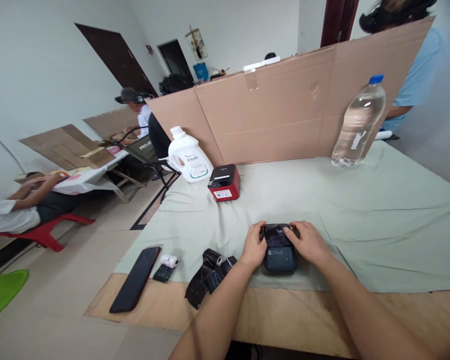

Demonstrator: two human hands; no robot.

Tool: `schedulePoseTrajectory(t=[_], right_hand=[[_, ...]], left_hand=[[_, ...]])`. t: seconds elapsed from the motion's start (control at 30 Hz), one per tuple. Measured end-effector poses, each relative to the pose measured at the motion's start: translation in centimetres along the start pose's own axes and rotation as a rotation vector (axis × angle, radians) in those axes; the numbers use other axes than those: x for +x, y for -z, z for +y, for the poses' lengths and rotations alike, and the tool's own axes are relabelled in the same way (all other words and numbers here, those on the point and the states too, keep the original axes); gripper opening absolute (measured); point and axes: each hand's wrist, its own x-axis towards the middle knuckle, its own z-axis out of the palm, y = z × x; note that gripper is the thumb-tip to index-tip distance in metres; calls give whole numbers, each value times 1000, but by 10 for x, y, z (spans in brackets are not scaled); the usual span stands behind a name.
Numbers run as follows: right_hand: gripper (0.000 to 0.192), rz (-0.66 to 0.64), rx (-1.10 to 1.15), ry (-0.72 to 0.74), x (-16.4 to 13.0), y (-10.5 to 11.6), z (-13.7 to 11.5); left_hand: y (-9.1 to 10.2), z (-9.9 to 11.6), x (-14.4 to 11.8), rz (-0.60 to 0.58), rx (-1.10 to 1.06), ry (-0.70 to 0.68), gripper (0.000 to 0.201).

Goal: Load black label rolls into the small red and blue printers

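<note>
A small dark blue thermal printer (280,261) rests on the green cloth near the table's front. My left hand (254,246) is closed against its left side, thumb along the edge. On the opposite side, my right hand (308,241) grips the printer, its thumb over the top near a shiny black strip of paper (276,236). What lies under my fingertips is hidden. To the left lie loose rolls of black paper (212,258), partly unrolled, and a smaller white roll (170,260) with a black tail.
A black phone (135,280) lies at the front left. Farther back stand a red and black box-shaped printer (225,183), a white jug (189,156) and a water bottle (359,122). A cardboard panel (270,110) borders the table's back. Other people sit or stand beyond.
</note>
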Motion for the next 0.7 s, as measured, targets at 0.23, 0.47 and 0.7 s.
schedulePoseTrajectory(t=[0.23,0.47,0.7], right_hand=[[39,-140,120,-60,-7,5,-11],[64,-138,678,-189,-6,4,-15],[67,-177,775,-148,-5,6,-15]], left_hand=[[11,12,-5,-150,21,-106,50],[6,15,-8,-158,-527,108,69],[-2,16,-11,-186,-826,275,72]])
